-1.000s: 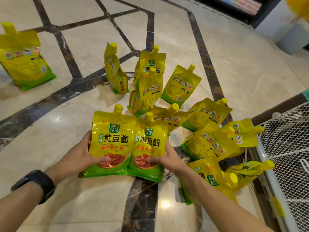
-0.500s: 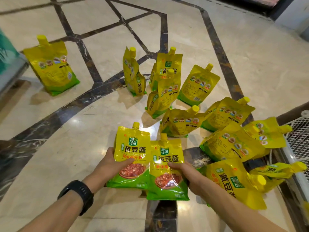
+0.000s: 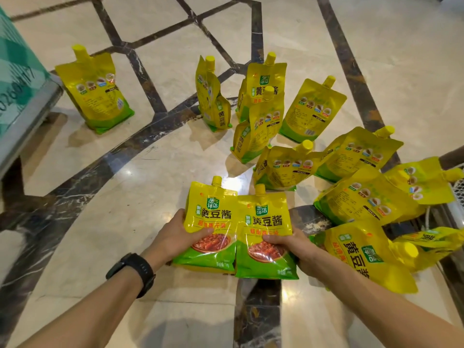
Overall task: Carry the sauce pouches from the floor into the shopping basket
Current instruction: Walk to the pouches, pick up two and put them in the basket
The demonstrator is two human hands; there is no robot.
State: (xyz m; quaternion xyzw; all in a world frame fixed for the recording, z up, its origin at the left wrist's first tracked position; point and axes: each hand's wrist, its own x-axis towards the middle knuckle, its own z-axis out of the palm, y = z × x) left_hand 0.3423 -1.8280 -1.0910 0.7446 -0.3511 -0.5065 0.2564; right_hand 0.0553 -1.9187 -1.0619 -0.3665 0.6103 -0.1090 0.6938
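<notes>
since a second ago both grabbed pouches look pulled in and lifted off the floor (image 3: 113,209): left hand (image 3: 175,237) pinching left pouch (image 3: 211,217), right hand (image 3: 296,247) pinching right pouch (image 3: 266,222), basket (image 3: 460,188) barely in frame far right, so swing right next.

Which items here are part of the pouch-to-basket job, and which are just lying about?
Job: left hand gripping left pouch; right hand gripping right pouch; pouch cluster on the floor; lone pouch far left; wire basket, only a sliver at the right edge.
Not job: teal unit at left; wristwatch; marble floor.
</notes>
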